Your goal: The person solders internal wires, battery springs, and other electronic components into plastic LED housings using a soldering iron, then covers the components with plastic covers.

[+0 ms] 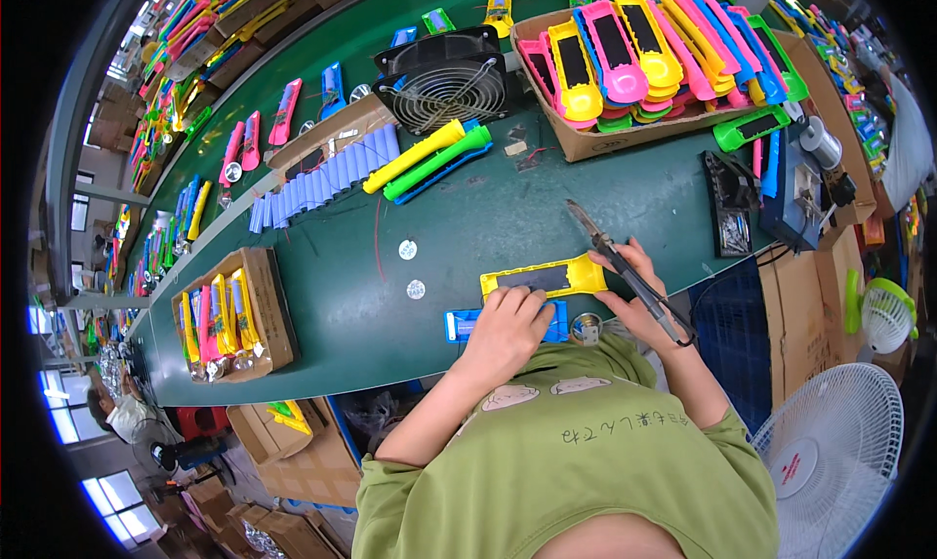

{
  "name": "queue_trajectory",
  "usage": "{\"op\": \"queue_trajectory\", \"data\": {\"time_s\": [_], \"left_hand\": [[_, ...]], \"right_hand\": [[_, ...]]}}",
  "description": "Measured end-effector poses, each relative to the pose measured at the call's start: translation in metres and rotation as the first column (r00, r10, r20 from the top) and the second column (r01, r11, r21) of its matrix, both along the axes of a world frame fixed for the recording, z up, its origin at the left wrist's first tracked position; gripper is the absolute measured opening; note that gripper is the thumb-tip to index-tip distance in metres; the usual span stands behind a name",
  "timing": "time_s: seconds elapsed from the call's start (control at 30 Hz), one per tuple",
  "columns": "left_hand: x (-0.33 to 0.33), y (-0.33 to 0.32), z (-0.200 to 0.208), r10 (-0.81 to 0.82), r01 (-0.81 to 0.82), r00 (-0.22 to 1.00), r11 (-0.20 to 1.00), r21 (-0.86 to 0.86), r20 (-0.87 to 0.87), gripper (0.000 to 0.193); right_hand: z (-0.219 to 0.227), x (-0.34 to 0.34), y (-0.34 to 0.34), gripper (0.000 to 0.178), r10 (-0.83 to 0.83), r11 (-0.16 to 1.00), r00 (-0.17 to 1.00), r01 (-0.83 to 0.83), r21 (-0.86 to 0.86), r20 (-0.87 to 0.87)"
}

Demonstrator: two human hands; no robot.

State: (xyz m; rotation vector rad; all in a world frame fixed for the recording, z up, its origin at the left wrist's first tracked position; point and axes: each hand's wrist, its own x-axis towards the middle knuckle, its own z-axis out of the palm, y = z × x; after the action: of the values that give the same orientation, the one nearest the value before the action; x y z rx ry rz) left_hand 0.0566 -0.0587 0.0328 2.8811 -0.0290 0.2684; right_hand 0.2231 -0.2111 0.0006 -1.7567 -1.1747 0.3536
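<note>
A yellow plastic torch casing (532, 280) with a dark panel lies at the table's near edge. My left hand (509, 333) is closed, with its fingertips on the casing's near side. Its thumb side is over a blue casing (467, 325) lying just nearer to me, partly hidden by the hand. In my right hand (639, 300) is a soldering iron (625, 266), its tip pointing away and to the left, raised off the work. The right fingers and thumb also sit around the yellow casing's wide end. A round silver lamp cup (586, 329) rests beside the blue casing.
Beyond lie a row of blue battery cells (327, 180), yellow and green casings (429, 164) and a black fan (444, 86). A carton of casings (625, 135) stands far right, near a soldering station (800, 193). A smaller carton (264, 310) is at left.
</note>
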Motion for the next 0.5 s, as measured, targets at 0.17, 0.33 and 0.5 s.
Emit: {"op": "queue_trajectory", "data": {"time_s": [0.17, 0.33, 0.5], "left_hand": [[0.0, -0.001, -0.026, 0.141, -0.074, 0.966, 0.954, -0.291, 0.216, 0.019], [0.01, -0.004, -0.021, 0.318, -0.27, 0.935, 0.925, -0.266, 0.157, 0.013], [0.013, 0.004, -0.024, 0.459, -0.443, 0.888, 0.855, -0.271, -0.005, 0.007]], "right_hand": [[-0.009, -0.001, 0.008, 0.053, 0.035, 0.998, 0.999, -0.035, 0.046, 0.009], [-0.012, -0.005, 0.02, 0.058, 0.107, 0.992, 0.992, -0.111, 0.054, 0.072], [0.002, 0.005, 0.016, 0.04, 0.118, 0.976, 0.974, -0.15, 0.159, 0.193]]}}
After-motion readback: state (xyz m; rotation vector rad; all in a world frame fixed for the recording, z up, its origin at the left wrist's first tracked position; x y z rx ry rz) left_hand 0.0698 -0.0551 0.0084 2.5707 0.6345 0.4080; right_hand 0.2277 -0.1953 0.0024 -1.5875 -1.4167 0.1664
